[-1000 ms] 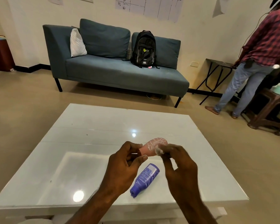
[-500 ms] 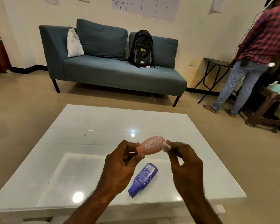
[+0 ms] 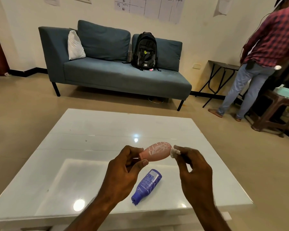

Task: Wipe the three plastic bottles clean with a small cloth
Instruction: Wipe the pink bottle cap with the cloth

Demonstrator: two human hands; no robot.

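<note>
- The pink bottle (image 3: 157, 151) is grasped at its neck end by the left grip (image 3: 123, 172), thumb and fingers closed around it, and is held lifted above the white surface (image 3: 90, 130).
- The bottle's wider end is pointed away from the left grip, toward the right grip (image 3: 193, 170).
- A small white cloth (image 3: 174, 152) is pinched in the right grip's fingertips and is held touching, or just beside, the bottle's wide end; which cannot be told.
- A blue bottle (image 3: 147, 185) is laid flat on the surface below and between both grips, cap end nearest the camera.
- A third bottle is not seen.
</note>
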